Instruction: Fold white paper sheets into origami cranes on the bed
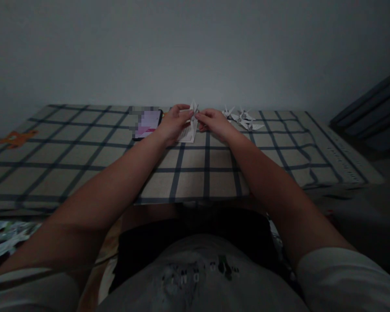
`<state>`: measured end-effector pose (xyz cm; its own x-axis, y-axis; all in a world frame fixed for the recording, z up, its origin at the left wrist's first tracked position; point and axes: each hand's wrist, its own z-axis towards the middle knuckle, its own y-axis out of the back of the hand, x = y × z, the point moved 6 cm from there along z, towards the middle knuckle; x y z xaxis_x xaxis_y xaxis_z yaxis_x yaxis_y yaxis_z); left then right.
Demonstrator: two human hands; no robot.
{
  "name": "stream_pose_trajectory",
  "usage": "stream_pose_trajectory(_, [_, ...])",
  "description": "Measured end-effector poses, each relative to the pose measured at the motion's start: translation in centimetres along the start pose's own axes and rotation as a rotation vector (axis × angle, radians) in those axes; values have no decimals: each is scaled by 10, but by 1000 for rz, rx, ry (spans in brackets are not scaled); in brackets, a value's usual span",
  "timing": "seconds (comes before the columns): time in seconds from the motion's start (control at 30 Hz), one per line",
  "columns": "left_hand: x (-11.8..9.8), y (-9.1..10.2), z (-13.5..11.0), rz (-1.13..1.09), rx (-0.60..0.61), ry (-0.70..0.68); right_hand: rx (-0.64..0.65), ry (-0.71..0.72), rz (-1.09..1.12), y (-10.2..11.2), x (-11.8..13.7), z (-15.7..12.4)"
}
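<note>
Near the wall side of the table, my left hand (173,123) and my right hand (215,122) pinch a piece of folded white paper (194,106) between them. Its pointed tip sticks up above my fingertips, while its lower part is partly hidden by my fingers. Under it and beside my left hand lies a flat white sheet or stack of paper (189,138). Just beyond my right hand sit several folded paper cranes (251,125), close together on the cloth.
A phone (147,123) with its screen lit lies left of my left hand. The table has a checked cloth (191,173) over it. At the far left is an orange flat object (18,138). A grey wall (195,52) stands behind the table.
</note>
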<state>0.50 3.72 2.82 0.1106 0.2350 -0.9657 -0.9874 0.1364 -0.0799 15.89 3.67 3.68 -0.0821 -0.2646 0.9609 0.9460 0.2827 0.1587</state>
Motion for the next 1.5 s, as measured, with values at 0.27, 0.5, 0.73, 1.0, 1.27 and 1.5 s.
stream_pose_trajectory(0.27, [-2, 4, 4, 191, -32, -125, -4, 58, -3, -1, 8, -3])
stream_pose_trajectory(0.5, [-10, 3, 1, 294, -72, -199, -54, 83, -70, 3, 10, 0])
stream_pose_trajectory(0.73, [-21, 2, -10, 283, -106, -122, -61, 107, -149, 2, 12, 0])
stream_pose_trajectory(1.0, [-12, 4, -7, 163, -137, -128, -99, 122, -181, 4, 11, 0])
stream_pose_trajectory(1.27, [-15, 2, -9, 231, -130, -98, -127, 192, -279, 8, 13, 1])
stream_pose_trajectory(1.5, [-19, 3, -9, 279, -169, -174, -167, 311, -346, 12, 25, -4])
